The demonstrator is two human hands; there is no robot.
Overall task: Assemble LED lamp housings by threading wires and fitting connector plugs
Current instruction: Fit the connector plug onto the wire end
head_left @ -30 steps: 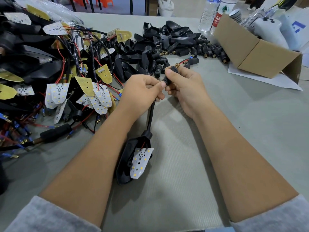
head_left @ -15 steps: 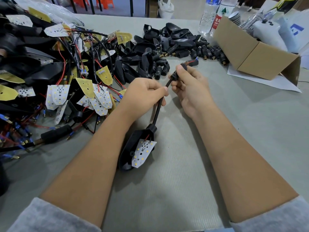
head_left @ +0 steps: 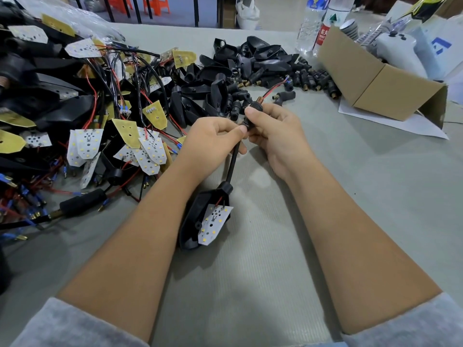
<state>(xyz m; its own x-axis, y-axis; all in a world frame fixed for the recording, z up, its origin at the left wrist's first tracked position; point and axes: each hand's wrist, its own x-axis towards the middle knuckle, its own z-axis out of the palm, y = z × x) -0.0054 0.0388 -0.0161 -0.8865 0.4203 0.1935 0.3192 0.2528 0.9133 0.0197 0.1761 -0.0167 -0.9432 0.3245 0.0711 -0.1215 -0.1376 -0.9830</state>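
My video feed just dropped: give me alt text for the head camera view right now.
Two bare hands meet over a grey table: the right hand pinches a black connector plug trailing red wires, while the left hand grips the black stem of a lamp housing holding a white LED board. Wired boards and loose black housings are piled behind.

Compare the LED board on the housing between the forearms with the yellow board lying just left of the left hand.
The LED board shows its white face with LED chips; the yellow board shows a plain yellow face. The LED board sits on a black housing; the yellow board lies in the loose pile. Both share the same tapered shape.
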